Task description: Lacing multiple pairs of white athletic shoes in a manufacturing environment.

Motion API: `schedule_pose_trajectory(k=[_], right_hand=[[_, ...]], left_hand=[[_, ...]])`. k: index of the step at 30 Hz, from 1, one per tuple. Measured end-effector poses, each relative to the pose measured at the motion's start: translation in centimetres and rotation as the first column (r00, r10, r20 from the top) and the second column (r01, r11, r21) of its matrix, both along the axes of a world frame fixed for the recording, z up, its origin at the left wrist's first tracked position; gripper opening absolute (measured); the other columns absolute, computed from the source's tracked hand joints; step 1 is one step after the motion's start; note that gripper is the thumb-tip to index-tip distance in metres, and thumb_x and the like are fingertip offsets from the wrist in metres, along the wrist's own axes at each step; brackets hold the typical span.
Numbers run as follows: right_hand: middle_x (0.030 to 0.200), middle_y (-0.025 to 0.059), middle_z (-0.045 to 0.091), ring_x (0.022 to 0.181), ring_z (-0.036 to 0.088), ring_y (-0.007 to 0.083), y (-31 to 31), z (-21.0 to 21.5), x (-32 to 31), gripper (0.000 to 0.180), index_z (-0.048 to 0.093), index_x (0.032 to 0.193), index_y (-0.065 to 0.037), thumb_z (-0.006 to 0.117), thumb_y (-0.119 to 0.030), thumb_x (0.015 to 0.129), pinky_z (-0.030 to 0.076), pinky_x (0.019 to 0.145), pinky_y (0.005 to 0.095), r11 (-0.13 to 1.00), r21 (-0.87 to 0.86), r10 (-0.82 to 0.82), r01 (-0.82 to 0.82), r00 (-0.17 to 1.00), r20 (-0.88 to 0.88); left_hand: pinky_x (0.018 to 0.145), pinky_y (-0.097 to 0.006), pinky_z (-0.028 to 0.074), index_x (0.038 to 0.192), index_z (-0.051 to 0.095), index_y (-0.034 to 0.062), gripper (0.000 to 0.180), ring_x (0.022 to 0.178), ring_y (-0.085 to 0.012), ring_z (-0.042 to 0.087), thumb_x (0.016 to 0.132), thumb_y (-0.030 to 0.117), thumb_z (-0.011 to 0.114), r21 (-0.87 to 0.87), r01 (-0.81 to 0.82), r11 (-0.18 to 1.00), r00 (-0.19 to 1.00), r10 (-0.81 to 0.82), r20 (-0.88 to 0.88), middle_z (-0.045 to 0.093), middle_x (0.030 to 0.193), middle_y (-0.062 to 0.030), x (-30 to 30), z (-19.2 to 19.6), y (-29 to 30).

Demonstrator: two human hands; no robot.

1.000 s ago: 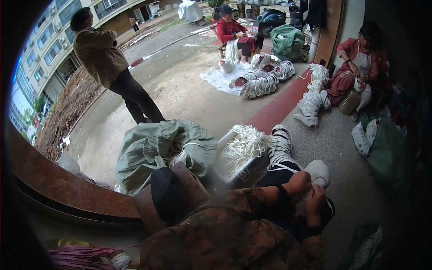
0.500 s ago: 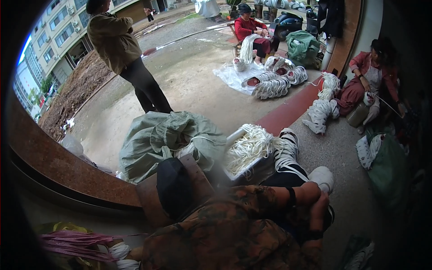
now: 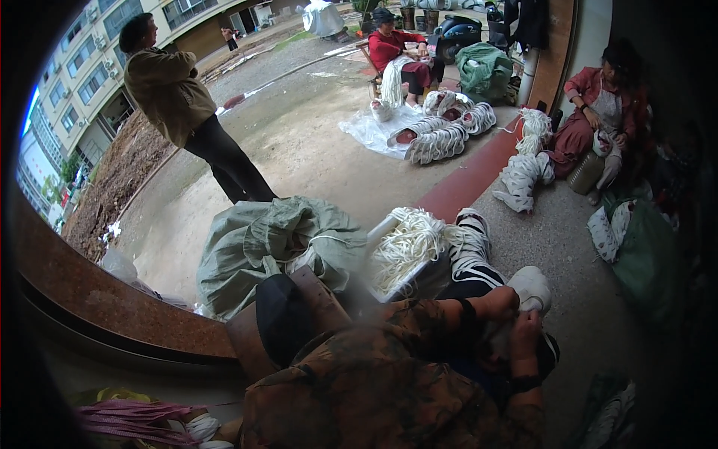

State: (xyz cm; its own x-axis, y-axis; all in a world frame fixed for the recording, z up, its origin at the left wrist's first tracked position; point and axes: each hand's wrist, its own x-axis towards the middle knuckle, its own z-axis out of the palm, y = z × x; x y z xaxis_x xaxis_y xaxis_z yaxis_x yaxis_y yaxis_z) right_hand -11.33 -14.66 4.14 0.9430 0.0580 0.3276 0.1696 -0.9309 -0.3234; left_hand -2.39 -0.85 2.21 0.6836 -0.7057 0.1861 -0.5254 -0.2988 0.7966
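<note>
Both hands meet low and right of centre in the frame, fingers curled inward on a small pale piece of white material (image 3: 499, 338) held between them; the left hand (image 3: 499, 305) sits above, the right hand (image 3: 526, 334) just below, and how tightly each grip closes cannot be told, since sleeves and wrists hide the fingertips. Just beside them, to the upper right, lies a white shoe (image 3: 532, 288). Up and to the left, a white tray (image 3: 407, 251) filled with white cords sits at the frame's centre, next to a striped black-and-white shoe (image 3: 467, 243). Left of the tray a crumpled pale green sack (image 3: 277, 239) slumps on the concrete floor (image 3: 314, 157). Further up, white bundles (image 3: 441, 135) lie on a white sheet before a seated person in red (image 3: 396, 52). Another green sack (image 3: 485, 71) stands at upper right. A standing person in a brown jacket (image 3: 168, 90) fills the upper left.
</note>
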Motion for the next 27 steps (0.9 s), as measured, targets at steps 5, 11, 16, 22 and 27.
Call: schedule_pose_trajectory(k=[5, 11, 16, 22, 27], right_hand=[[0.089, 0.0218, 0.051, 0.082, 0.052, 0.0379, -0.4, -0.6, 0.0, 0.004, 0.051, 0.080, 0.004, 0.052, 0.000, 0.077, 0.043, 0.070, 0.0463, 0.983, -0.183, 0.033, -0.029, 0.999, 0.021], [0.087, 0.0211, 0.053, 0.078, 0.054, 0.0371, 0.6, 1.8, -0.4, 0.004, 0.054, 0.076, 0.003, 0.052, 0.000, 0.078, 0.045, 0.068, 0.0460, 0.950, -0.294, 0.113, -0.108, 0.994, 0.001], [0.082, 0.0219, 0.058, 0.073, 0.059, 0.0383, 0.3, 2.9, 0.7, 0.008, 0.057, 0.073, 0.002, 0.053, -0.002, 0.078, 0.047, 0.065, 0.0475, 0.969, -0.187, 0.151, -0.160, 0.986, -0.064], [0.066, 0.0071, 0.053, 0.062, 0.052, 0.0168, -0.2, 10.5, -3.0, 0.015, 0.052, 0.069, 0.000, 0.055, -0.008, 0.081, 0.040, 0.059, 0.0308, 0.625, 0.778, 0.583, -0.056, 0.696, -0.419], [0.078, 0.0090, 0.056, 0.070, 0.044, 0.0131, -4.3, 18.4, -8.3, 0.032, 0.052, 0.071, -0.002, 0.063, -0.027, 0.089, 0.035, 0.060, 0.0263, -0.182, 0.833, 0.169, -0.523, 0.818, 0.550]], left_hand=[[0.069, -0.041, 0.050, 0.074, 0.068, 0.0039, 0.017, 0.074, -0.0352, 0.065, 0.064, 0.016, 0.064, -0.039, -0.169, 0.985, 0.981, 0.164, -0.106, 0.065, 0.074, -0.0189, -1.3, 0.0, 0.4], [0.069, -0.040, 0.050, 0.074, 0.069, 0.0027, 0.016, 0.072, -0.0330, 0.065, 0.064, 0.014, 0.063, -0.026, -0.108, 0.994, 0.985, 0.103, -0.136, 0.065, 0.074, -0.0183, -0.2, -0.4, 0.3], [0.063, -0.040, 0.047, 0.073, 0.065, -0.0004, 0.013, 0.065, -0.0293, 0.062, 0.068, 0.011, 0.062, -0.083, -0.052, 0.995, 0.982, 0.036, -0.183, 0.063, 0.072, -0.0201, 0.1, 0.3, 0.6], [0.064, -0.036, 0.047, 0.077, 0.063, -0.0006, 0.017, 0.066, -0.0237, 0.061, 0.070, 0.014, 0.067, -0.095, -0.146, 0.985, 0.983, 0.134, -0.123, 0.063, 0.070, -0.0143, -0.5, 0.7, 1.0], [0.065, -0.032, 0.050, 0.077, 0.064, -0.0011, 0.017, 0.067, -0.0163, 0.061, 0.071, 0.013, 0.069, -0.005, -0.159, 0.987, 0.961, 0.153, -0.230, 0.065, 0.071, -0.0105, -0.7, 1.3, 0.7]])
